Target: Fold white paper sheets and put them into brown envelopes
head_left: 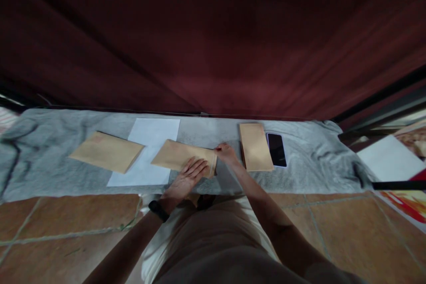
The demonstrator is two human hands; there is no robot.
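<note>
Across the left edge of the white sheet (144, 172) an outer envelope (106, 151) is laid; across its right edge is set the handled envelope (175, 153), probably light, bendable and easily creased, best gripped by its edges. Its flat tan face, crossed by a pale strip near the right end, is pressed by the flattened left hand (191, 173), while its far corner, right of the sheet, appears pinched by the right hand (226, 153).
</note>
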